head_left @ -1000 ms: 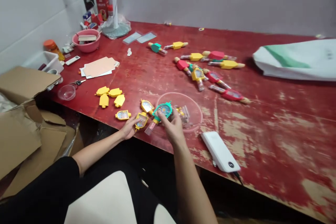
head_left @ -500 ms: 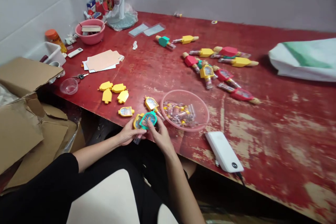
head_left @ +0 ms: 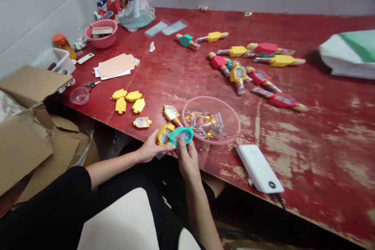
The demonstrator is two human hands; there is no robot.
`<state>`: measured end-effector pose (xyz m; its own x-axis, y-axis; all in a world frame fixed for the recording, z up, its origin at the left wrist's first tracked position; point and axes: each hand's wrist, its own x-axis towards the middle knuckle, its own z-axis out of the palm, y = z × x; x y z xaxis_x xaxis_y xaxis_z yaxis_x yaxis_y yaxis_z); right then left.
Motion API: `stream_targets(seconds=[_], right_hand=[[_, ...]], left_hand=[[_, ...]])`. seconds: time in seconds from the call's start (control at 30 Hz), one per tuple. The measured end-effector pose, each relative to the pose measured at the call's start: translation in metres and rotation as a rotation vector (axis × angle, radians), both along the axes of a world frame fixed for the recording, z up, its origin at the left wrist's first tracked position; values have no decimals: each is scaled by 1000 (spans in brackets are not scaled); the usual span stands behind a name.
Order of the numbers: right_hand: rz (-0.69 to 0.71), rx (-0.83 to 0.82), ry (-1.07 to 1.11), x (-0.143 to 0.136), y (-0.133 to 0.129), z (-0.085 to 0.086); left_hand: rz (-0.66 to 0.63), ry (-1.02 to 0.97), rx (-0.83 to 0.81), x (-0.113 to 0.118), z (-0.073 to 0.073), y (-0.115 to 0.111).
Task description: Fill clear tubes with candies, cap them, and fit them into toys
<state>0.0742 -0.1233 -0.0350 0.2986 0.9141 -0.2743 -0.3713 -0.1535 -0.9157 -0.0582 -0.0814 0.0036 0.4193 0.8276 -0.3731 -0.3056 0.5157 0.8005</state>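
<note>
Two hands are closed on toys at the near surface (head_left: 293,133) edge: right hand (head_left: 187,160) on the teal toy (head_left: 181,135), left hand (head_left: 152,149) on the yellow toy (head_left: 163,134), left of the bowl (head_left: 231,115).

Teal toy piece (head_left: 181,134): a second ago lifted over the clear bowl (head_left: 231,119); now low at the bowl's 8 o'clock rim, at the tabletop (head_left: 293,133) edge.
Right hand (head_left: 187,159): drawn back from the bowl toward 6 o'clock, fingers pinching the teal piece.
Left hand (head_left: 152,149): closed in beside the right, on the yellow toy piece (head_left: 163,133), which touches the teal one.
</note>
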Motion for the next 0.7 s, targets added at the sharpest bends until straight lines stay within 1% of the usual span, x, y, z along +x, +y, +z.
stream_targets(seconds=[0.1, 0.17, 0.3, 0.43, 0.53, 0.63, 0.7], right_hand=[[-97, -26, -31, -4, -6, 0], [-134, -29, -9, -3, -10, -1], [-150, -35, 82, -1, -14, -3], [-183, -36, 86, -6, -16, -5], [-180, -26, 107, -13, -20, -5], [-191, -30, 110, -15, -21, 0], [-200, -33, 110, -9, -18, 6]], left_hand=[[-9, -11, -34, 5, -2, -10], [1, -13, -71, 6, -2, -13], [1, -14, -99, 5, -1, -14], [-21, -17, -110, 4, -1, -16], [-18, -23, -107, 1, -2, -21], [-21, -14, -103, 0, -2, -23], [-31, -16, -88, 6, 0, -18]])
